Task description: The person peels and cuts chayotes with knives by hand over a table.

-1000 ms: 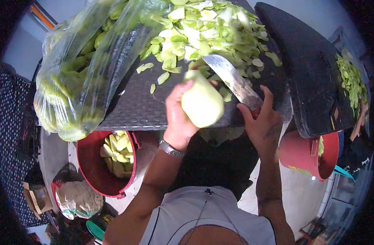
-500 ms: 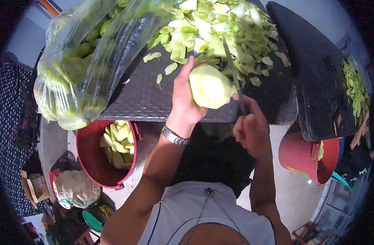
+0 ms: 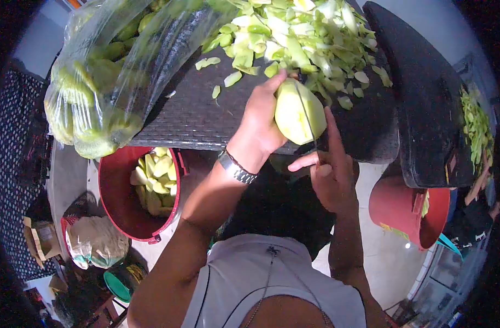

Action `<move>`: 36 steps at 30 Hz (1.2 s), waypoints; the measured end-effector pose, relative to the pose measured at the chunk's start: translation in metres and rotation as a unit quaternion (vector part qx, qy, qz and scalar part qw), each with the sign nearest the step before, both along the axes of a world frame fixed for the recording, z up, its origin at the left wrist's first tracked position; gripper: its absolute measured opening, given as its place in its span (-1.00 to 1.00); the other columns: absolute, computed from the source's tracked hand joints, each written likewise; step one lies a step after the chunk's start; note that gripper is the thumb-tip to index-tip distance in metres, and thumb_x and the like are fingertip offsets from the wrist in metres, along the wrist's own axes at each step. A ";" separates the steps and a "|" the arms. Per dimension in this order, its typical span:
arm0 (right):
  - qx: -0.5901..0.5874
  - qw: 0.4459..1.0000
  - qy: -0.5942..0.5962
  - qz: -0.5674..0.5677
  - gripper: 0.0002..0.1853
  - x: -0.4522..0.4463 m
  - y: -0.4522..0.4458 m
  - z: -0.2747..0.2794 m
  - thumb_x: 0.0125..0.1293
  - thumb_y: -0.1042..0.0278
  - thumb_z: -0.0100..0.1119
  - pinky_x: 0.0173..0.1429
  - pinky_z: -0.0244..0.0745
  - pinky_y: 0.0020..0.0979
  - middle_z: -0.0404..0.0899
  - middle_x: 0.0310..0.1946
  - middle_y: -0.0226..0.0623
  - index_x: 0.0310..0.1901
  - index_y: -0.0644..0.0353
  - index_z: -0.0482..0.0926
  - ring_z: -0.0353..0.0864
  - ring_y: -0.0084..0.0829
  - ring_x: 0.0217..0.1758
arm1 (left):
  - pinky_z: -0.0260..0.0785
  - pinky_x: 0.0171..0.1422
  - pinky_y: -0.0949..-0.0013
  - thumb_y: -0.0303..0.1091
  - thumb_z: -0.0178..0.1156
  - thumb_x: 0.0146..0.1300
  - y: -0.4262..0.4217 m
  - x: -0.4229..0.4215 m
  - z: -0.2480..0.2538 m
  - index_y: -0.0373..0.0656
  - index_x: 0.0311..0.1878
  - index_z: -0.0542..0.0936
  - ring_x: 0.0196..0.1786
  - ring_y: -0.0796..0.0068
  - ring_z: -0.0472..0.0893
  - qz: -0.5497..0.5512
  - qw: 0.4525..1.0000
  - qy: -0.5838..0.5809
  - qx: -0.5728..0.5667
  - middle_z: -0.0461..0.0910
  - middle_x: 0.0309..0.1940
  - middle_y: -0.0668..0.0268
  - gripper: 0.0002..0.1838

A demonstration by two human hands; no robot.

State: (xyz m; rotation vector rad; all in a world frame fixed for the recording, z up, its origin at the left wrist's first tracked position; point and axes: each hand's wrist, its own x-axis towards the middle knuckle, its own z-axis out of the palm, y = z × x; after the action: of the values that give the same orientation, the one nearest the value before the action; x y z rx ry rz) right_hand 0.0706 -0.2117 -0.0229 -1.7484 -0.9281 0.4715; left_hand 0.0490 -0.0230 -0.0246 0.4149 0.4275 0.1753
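Observation:
A large peeled pale-green fruit (image 3: 287, 116) rests in my left hand (image 3: 258, 115), which grips it from the left with the thumb up along its top. My right hand (image 3: 336, 177) is closed around the handle of a knife; the handle is mostly hidden by the fingers. The thin knife blade (image 3: 304, 109) points away from me and lies across the right part of the fruit. Both hands are above the near edge of the dark woven table (image 3: 206, 128). Beyond them a heap of green peelings (image 3: 310, 38) covers part of the tabletop.
On the left, a clear plastic bag (image 3: 97, 104) of green fruit overhangs the table edge. Below stands a red bucket (image 3: 107, 205) with peeled pieces (image 3: 157, 177). At right are a black chair back (image 3: 425, 109), another red bucket (image 3: 392, 208) and more peelings (image 3: 475, 128).
The fruit has moved right and turned in my left hand. The knife, held upright beside the fruit before, now lies across its face.

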 end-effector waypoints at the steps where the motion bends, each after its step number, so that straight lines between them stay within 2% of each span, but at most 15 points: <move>1: -0.008 1.000 0.023 0.007 0.10 0.002 -0.001 0.000 0.45 -0.43 -0.02 -0.41 0.44 -0.39 0.77 -0.42 -0.12 0.64 0.25 -0.27 0.70 -0.35 -0.52 | 0.58 -0.07 0.14 -0.04 -0.06 0.61 -0.001 0.000 0.001 -0.09 0.02 0.55 -0.22 0.28 0.68 -0.003 1.000 0.001 -0.001 0.65 -0.25 0.27 -0.67; 7: 0.019 0.996 0.087 0.020 -0.04 0.000 -0.003 -0.004 0.55 -0.28 -0.16 -0.45 0.39 -0.42 0.78 -0.42 -0.18 0.63 0.28 -0.28 0.60 -0.51 -0.57 | 0.60 -0.07 0.11 -0.05 -0.10 0.62 -0.003 0.002 -0.002 -0.12 0.03 0.54 -0.22 0.25 0.69 -0.001 1.000 0.014 0.005 0.66 -0.24 0.23 -0.64; 12: 0.033 0.995 0.086 0.022 -0.07 0.001 -0.002 -0.009 0.57 -0.24 -0.17 -0.44 0.42 -0.40 0.77 -0.42 -0.18 0.63 0.27 -0.28 0.64 -0.49 -0.55 | 0.63 -0.04 -0.02 0.01 -0.06 0.61 0.000 0.005 -0.012 -0.16 -0.01 0.54 -0.20 0.14 0.72 0.009 1.000 0.013 0.000 0.69 -0.24 0.17 -0.59; 15: 0.039 0.995 0.093 0.028 -0.03 0.002 -0.002 -0.012 0.56 -0.29 -0.16 -0.42 0.44 -0.39 0.77 -0.41 -0.17 0.64 0.26 -0.29 0.66 -0.46 -0.53 | 0.63 -0.08 0.03 0.00 -0.08 0.62 -0.004 0.005 -0.008 -0.14 -0.03 0.55 -0.24 0.17 0.71 0.026 0.999 0.022 0.014 0.68 -0.28 0.21 -0.61; 21: 0.049 0.994 0.100 0.018 0.13 0.000 0.004 -0.024 0.44 -0.53 -0.15 -0.38 0.49 -0.34 0.73 -0.46 -0.21 0.64 0.25 -0.30 0.68 -0.40 -0.49 | 0.63 -0.15 0.11 -0.08 -0.08 0.62 -0.009 0.006 -0.004 -0.15 -0.01 0.55 -0.31 0.22 0.69 0.044 0.998 0.030 0.024 0.66 -0.34 0.25 -0.65; 24: 0.036 0.994 0.097 0.022 0.17 0.002 0.005 -0.031 0.39 -0.59 -0.14 -0.38 0.51 -0.31 0.69 -0.45 -0.18 0.64 0.23 -0.29 0.67 -0.36 -0.49 | 0.63 -0.15 0.12 -0.12 -0.06 0.61 -0.007 0.004 -0.010 -0.16 0.00 0.56 -0.31 0.24 0.69 0.065 0.996 0.029 0.057 0.66 -0.31 0.24 -0.68; 27: 0.051 0.991 0.123 0.026 0.11 -0.001 0.007 -0.025 0.43 -0.50 -0.07 -0.38 0.50 -0.28 0.64 -0.45 -0.17 0.64 0.22 -0.26 0.63 -0.33 -0.52 | 0.57 -0.14 0.23 -0.18 -0.07 0.59 -0.009 -0.001 -0.006 -0.16 0.02 0.52 -0.28 0.38 0.66 0.073 0.995 0.009 0.071 0.63 -0.26 0.26 -0.73; 31: 0.028 0.992 0.126 -0.003 -0.02 -0.004 0.008 -0.025 0.46 -0.16 0.05 -0.40 0.46 -0.29 0.57 -0.50 -0.22 0.64 0.18 -0.22 0.56 -0.33 -0.54 | 0.58 -0.10 0.24 -0.19 -0.05 0.59 -0.013 -0.005 -0.001 -0.16 0.01 0.52 -0.24 0.37 0.67 0.111 0.990 0.016 0.090 0.64 -0.25 0.24 -0.73; 34: 0.035 0.992 0.121 0.013 -0.04 0.000 0.008 -0.021 0.36 0.07 0.08 -0.41 0.43 -0.30 0.55 -0.51 -0.24 0.65 0.16 -0.21 0.56 -0.33 -0.54 | 0.59 -0.08 0.22 -0.17 -0.02 0.58 -0.014 -0.006 -0.004 -0.17 0.00 0.54 -0.21 0.33 0.69 0.120 0.989 0.005 0.081 0.65 -0.23 0.22 -0.72; 36: 0.018 0.990 0.138 0.024 -0.01 0.001 0.006 -0.017 0.34 0.11 0.11 -0.38 0.45 -0.30 0.59 -0.44 -0.21 0.65 0.15 -0.23 0.57 -0.33 -0.50 | 0.60 -0.07 0.20 -0.14 0.02 0.56 -0.015 -0.005 -0.002 -0.19 -0.01 0.55 -0.20 0.29 0.70 0.132 0.988 -0.002 0.079 0.66 -0.22 0.19 -0.70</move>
State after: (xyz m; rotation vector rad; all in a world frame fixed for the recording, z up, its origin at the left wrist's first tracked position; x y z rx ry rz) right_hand 0.0720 -0.2061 -0.0403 -1.5835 -0.7770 0.7037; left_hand 0.0443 -0.0379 -0.0261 0.5136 0.4651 0.4689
